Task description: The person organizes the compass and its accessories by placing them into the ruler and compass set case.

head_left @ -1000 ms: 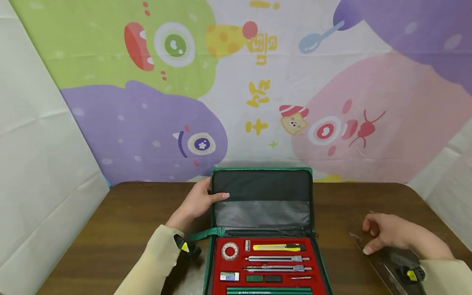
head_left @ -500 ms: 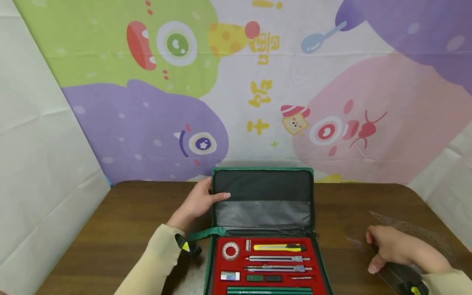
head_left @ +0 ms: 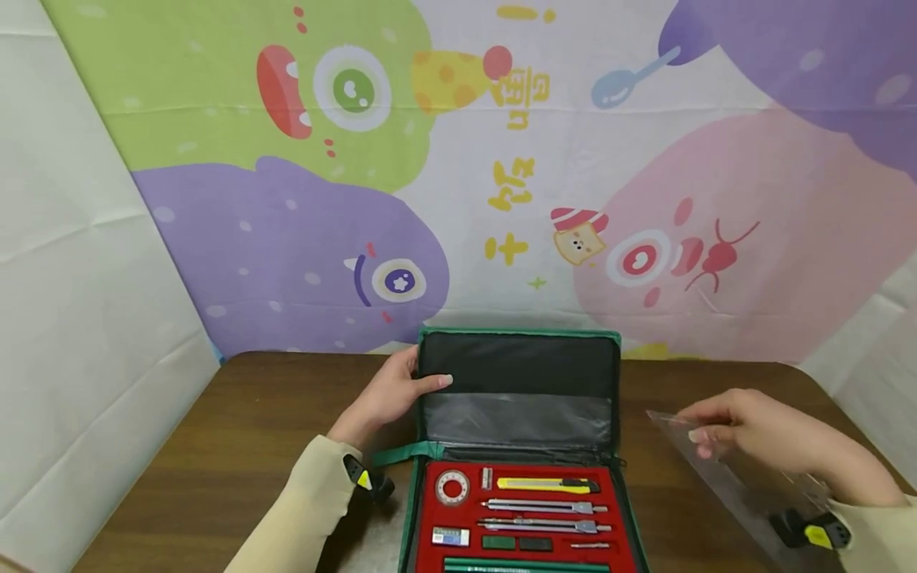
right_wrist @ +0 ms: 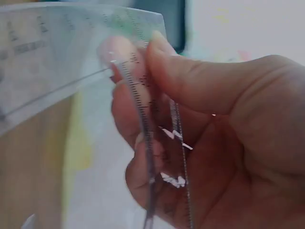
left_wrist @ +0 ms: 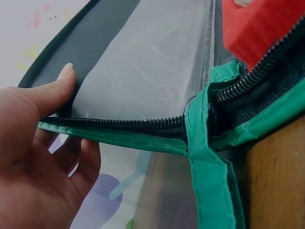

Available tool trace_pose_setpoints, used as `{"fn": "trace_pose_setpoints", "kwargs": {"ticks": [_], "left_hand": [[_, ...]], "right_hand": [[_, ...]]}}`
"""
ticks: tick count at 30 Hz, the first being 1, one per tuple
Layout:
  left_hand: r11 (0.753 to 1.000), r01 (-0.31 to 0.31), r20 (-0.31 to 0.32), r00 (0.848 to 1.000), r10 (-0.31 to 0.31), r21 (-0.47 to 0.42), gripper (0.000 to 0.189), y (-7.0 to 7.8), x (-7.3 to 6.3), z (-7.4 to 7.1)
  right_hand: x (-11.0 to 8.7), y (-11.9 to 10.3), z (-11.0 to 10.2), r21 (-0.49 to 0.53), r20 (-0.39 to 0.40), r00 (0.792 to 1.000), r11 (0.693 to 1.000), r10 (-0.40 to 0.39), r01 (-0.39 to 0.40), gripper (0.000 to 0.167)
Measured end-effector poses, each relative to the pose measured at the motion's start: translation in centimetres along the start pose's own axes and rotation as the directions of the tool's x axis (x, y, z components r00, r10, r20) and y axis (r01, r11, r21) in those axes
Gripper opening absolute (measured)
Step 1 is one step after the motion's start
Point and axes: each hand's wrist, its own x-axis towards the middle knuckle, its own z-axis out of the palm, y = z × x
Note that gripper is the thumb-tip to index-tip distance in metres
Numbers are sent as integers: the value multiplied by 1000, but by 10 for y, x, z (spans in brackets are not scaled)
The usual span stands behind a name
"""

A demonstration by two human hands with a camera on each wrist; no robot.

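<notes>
My left hand [head_left: 383,394] grips the left edge of the raised lid of a green zip case [head_left: 519,362], thumb inside and fingers behind. In the left wrist view, faint protractor-like markings show through the lid's clear pocket [left_wrist: 143,71]. Off the table to the right, my right hand [head_left: 774,434] pinches clear plastic set squares [head_left: 716,477] between thumb and fingers. Black scale marks run along their edges [right_wrist: 138,95] in the right wrist view; how many pieces overlap there, I cannot tell.
The case's red tray holds a yellow utility knife [head_left: 548,485], two compasses, a round white ring [head_left: 453,487], a sharpener [head_left: 487,477], an eraser [head_left: 450,536] and green pencils [head_left: 526,565]. A green strap [head_left: 397,454] sticks out left. A cartoon-printed cloth [head_left: 501,199] hangs behind the table.
My right hand reached lower over the clear set squares on the table, then lifted them and brought them up and leftward. The left hand keeps its hold on the lid.
</notes>
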Motion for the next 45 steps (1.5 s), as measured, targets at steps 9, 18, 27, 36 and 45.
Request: {"fn": "trace_pose_setpoints", "kwargs": {"ticks": [9, 18, 27, 36, 45], "left_hand": [[999, -20, 37, 999, 22, -35, 33, -1, 0, 0], [999, -19, 51, 998, 21, -35, 34, 1, 0, 1], [1000, -29, 54, 998, 29, -6, 33, 3, -2, -1], [998, -56, 59, 997, 56, -2, 32, 5, -2, 0], [998, -67, 81, 994, 68, -10, 33, 5, -1, -2]], "right_hand": [[9, -60, -15, -164, -350, 901, 963, -258, 212, 21], [36, -113, -29, -296, -571, 726, 921, -382, 252, 33], [82, -150, -33, -453, -519, 652, 825, -552, 338, 35], [120, -147, -5, -507, -295, 749, 762, -593, 403, 40], [138, -147, 34, -632, -244, 762, 694, -600, 344, 35]]}}
